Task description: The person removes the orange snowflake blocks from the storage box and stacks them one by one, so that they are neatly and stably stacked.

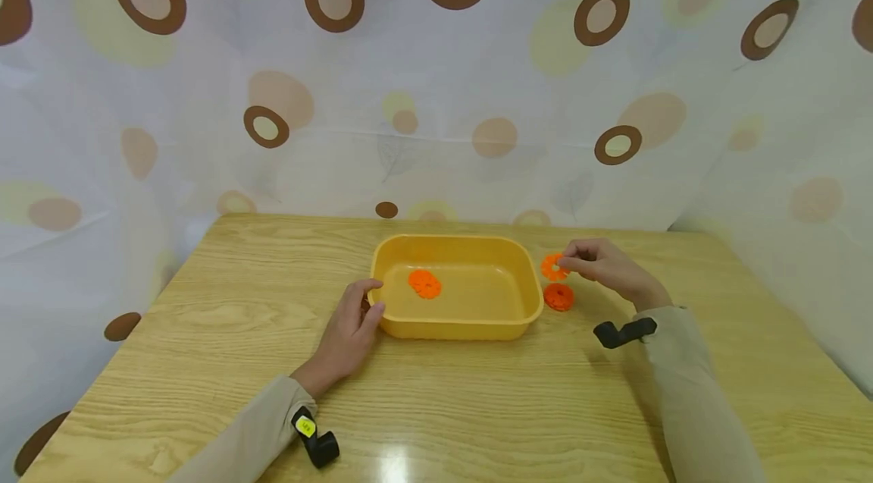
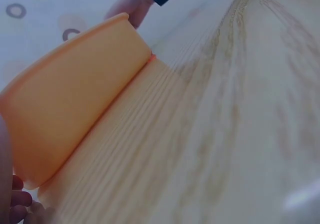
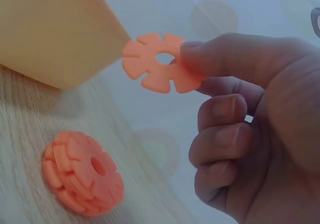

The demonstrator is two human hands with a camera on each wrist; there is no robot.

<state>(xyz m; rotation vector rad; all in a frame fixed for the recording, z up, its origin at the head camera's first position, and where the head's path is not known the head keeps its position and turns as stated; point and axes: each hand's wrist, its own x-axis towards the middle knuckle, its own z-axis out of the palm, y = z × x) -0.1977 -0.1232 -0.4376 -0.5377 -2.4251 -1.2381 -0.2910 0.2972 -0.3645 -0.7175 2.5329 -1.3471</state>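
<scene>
My right hand [image 1: 609, 269] pinches one orange snowflake disc [image 3: 150, 66], a notched plastic piece with a round hole, between thumb and forefinger. It is raised off the table, just right of the yellow plastic tub [image 1: 450, 330]. Below it, a small stack of the same orange discs [image 3: 82, 174] lies on the table beside the tub. Inside the tub, toward its left end, are overlapping orange discs [image 1: 425, 284]; how many is unclear. My left hand [image 1: 351, 331] grips the tub's left end, thumb at the front and fingers over the rim.
The tub stands on a wood-grain table [image 1: 477, 407]. Behind the table hangs a pale curtain [image 1: 436, 89] with brown and beige circles. A black wrist camera [image 1: 624, 332] sits on the right sleeve and another camera [image 1: 315, 439] on the left.
</scene>
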